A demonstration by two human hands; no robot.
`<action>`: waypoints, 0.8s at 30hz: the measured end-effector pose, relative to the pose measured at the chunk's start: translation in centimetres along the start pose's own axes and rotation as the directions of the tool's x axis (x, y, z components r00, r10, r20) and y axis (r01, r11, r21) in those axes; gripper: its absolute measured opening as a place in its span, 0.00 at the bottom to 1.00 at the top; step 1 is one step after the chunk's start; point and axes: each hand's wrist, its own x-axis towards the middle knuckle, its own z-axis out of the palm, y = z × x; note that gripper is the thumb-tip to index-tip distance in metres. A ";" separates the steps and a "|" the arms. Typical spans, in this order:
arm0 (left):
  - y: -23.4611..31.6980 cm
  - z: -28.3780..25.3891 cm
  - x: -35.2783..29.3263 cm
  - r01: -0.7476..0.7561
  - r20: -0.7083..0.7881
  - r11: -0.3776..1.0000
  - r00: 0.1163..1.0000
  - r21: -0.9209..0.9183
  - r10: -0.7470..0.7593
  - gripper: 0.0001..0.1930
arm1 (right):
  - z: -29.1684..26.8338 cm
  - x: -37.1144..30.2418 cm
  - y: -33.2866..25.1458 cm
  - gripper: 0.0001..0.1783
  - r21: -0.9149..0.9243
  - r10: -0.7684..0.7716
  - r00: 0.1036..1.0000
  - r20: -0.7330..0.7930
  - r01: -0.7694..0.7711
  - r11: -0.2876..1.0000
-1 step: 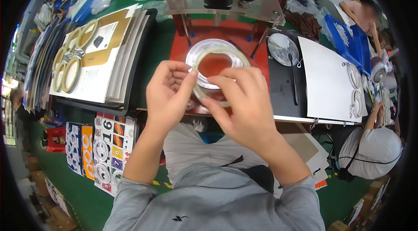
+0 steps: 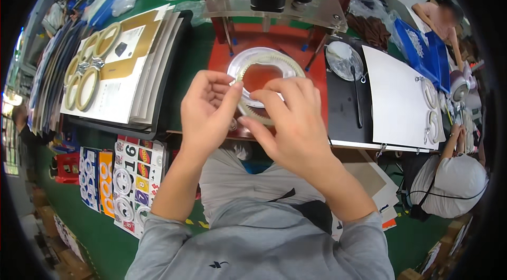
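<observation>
A pale cream ring with fine teeth along its inner side (image 2: 280, 60) is held up between my two hands. My left hand (image 2: 207, 108) pinches its left edge with thumb and forefinger, the other fingers curled. A small whitish bit shows at that pinch, too small to name. On the near right part of the ring, my right hand (image 2: 296, 121) grips with its thumb below and fingers bent over the rim. Beneath the cream ring, a white round ring-shaped piece (image 2: 238, 59) sits on the red base plate (image 2: 316, 82); my hands hide its near part.
A clear plate (image 2: 227, 1) on posts, with black cylinders, overhangs the red base. To the left, boards with cream rings (image 2: 121, 103) stand in a black tray. A round dish (image 2: 338, 63) with a dark-handled tool and a white board (image 2: 393, 95) lie right. Co-workers sit beyond.
The cream ring has tilted a little, so more of its toothed inner side shows. Both hands have shifted slightly and keep their hold.
</observation>
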 end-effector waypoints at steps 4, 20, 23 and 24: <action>-0.6 0.9 1.3 -0.017 -0.061 1.000 0.998 -0.015 0.016 0.10 | 2.0 1.4 1.1 0.17 -0.160 -0.004 0.999 0.051 0.013 0.987; -2.7 -1.8 -0.3 -0.430 0.090 0.770 0.892 0.471 0.443 0.08 | -1.5 3.5 3.2 0.12 -0.093 -0.012 0.974 0.225 0.034 0.995; -2.0 -2.7 -0.2 -0.427 0.056 0.834 0.898 0.350 0.436 0.08 | -5.4 7.6 2.2 0.14 -0.054 -0.257 0.960 0.112 0.264 0.963; -1.8 -2.7 0.5 -0.494 0.092 0.783 0.862 0.377 0.499 0.09 | -6.6 8.2 3.7 0.13 0.009 -0.191 0.978 -0.085 0.193 0.981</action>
